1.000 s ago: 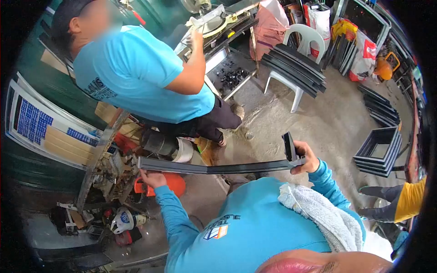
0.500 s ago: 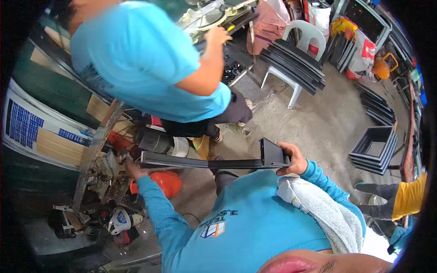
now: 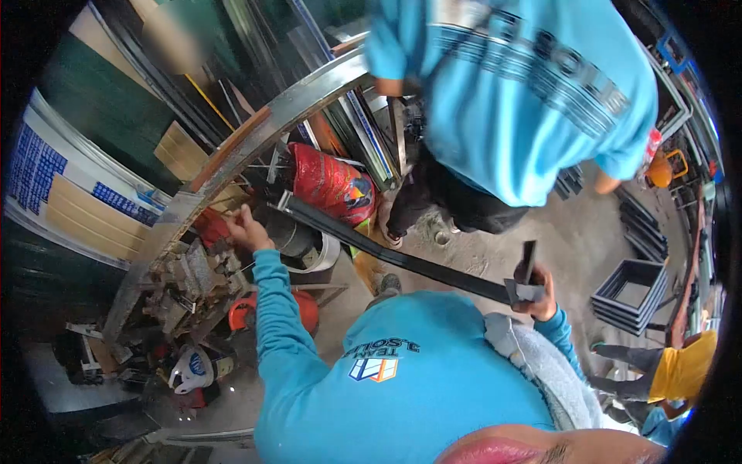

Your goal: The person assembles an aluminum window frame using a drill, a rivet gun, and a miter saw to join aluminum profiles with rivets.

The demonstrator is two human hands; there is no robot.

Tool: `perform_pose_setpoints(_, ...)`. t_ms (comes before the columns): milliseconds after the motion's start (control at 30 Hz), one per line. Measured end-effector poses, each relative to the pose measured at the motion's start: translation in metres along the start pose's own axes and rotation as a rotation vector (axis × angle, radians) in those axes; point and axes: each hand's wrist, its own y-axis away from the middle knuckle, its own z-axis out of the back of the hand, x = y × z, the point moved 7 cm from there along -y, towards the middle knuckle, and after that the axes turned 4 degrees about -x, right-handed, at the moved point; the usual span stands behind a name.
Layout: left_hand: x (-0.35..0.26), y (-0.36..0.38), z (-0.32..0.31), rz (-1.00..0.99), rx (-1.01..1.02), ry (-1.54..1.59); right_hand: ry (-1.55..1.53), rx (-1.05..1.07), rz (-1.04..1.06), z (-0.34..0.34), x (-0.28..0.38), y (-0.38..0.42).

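My right hand (image 3: 542,300) is wrapped round one end of a long black frame profile (image 3: 402,263), where a short black piece stands up at the corner. From there the profile slants up to the left, its far end near my left hand. That left hand (image 3: 249,230) has its fingers apart and holds nothing. A small gap shows between it and the profile's end. Behind the profile are a grey-white bucket (image 3: 328,251) and a red printed sack (image 3: 332,185).
A co-worker in a blue shirt (image 3: 525,100) stands close in front. A metal-edged bench rail (image 3: 286,104) curves along the left above scrap pieces (image 3: 193,278). An orange-red bucket (image 3: 301,311) is below my left arm. Stacked black frames (image 3: 632,294) and another person in yellow (image 3: 684,367) are at right.
The co-worker has moved right across the front. The profile has tilted, its right end lower and its left end higher. My left hand has risen slightly, and my right hand has shifted right and down.
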Motion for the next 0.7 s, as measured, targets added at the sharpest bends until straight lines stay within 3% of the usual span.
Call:
perform_pose_setpoints(33, -0.006, -0.004, -0.017, -0.011, 0.051, 0.049, 0.067, 0.159, -0.108, 0.000, -0.004, -0.006)
perform_pose_setpoints(67, -0.007, -0.009, -0.037, -0.022, 0.093, 0.103, -0.026, -0.042, -0.097, 0.017, -0.033, 0.003)
perform_pose_setpoints(133, 0.023, -0.033, -0.078, 0.027, 0.151, 0.084, 0.040, -0.007, 0.098, 0.005, -0.013, -0.005)
perform_pose_setpoints(200, 0.053, -0.057, -0.128, 0.086, 0.220, 0.061, -0.004, -0.036, 0.061, -0.015, 0.013, -0.014)
perform_pose_setpoints(267, 0.075, -0.087, -0.177, -0.107, 0.334, -0.230, -0.096, -0.113, 0.089, -0.025, 0.028, -0.023)
perform_pose_setpoints(333, 0.040, -0.091, -0.206, -0.498, 0.386, -0.536, -0.235, -0.183, 0.129, -0.033, 0.040, -0.036)
perform_pose_setpoints(367, 0.026, -0.090, -0.219, -0.705, 0.411, -0.686, -0.176, -0.115, 0.168, -0.022, 0.034, -0.042)
perform_pose_setpoints(500, 0.055, -0.125, -0.246, -0.621, 0.567, -1.230, -0.260, -0.186, 0.223, -0.014, 0.051, -0.073)
perform_pose_setpoints(633, 0.080, -0.156, -0.224, -0.493, 0.666, -1.342, -0.316, -0.124, 0.182, 0.010, 0.048, -0.118)
perform_pose_setpoints(700, 0.072, -0.164, -0.206, -0.538, 0.626, -1.313, -0.379, -0.159, 0.211, 0.017, 0.055, -0.140)
